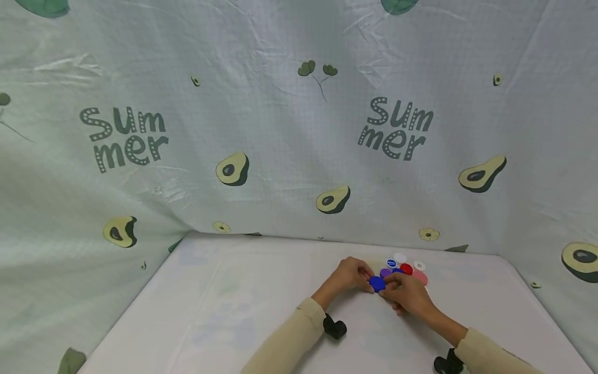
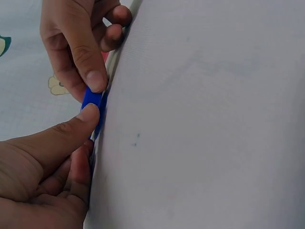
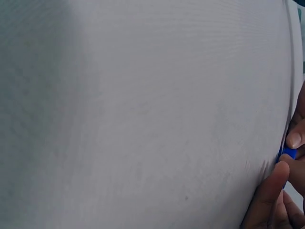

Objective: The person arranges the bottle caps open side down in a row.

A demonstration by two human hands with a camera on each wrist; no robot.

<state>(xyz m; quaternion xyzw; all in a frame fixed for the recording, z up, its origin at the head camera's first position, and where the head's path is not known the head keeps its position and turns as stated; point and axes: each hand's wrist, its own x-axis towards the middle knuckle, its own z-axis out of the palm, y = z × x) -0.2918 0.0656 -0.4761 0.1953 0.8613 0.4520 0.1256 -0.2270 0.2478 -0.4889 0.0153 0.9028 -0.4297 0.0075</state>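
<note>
Between the two hands a blue round cap (image 1: 377,283) is held near the white tabletop. My left hand (image 1: 350,275) pinches its left side, and my right hand (image 1: 411,297) has thumb and fingers on its right side. In the left wrist view both thumbs press the near face of the blue cap (image 2: 92,99); the fingers behind it are partly hidden. Only a sliver of the blue cap (image 3: 289,152) shows in the right wrist view. Just behind the hands lie a purple cap (image 1: 385,272), another blue cap (image 1: 397,270) and a red cap (image 1: 406,268).
Beyond these are a blue-and-white cap (image 1: 391,263), white caps (image 1: 419,265) and a pink disc (image 1: 420,277), partly behind the right hand. A white table (image 1: 224,311) stretches left and forward. Behind it hangs a printed curtain (image 1: 280,130) with avocados.
</note>
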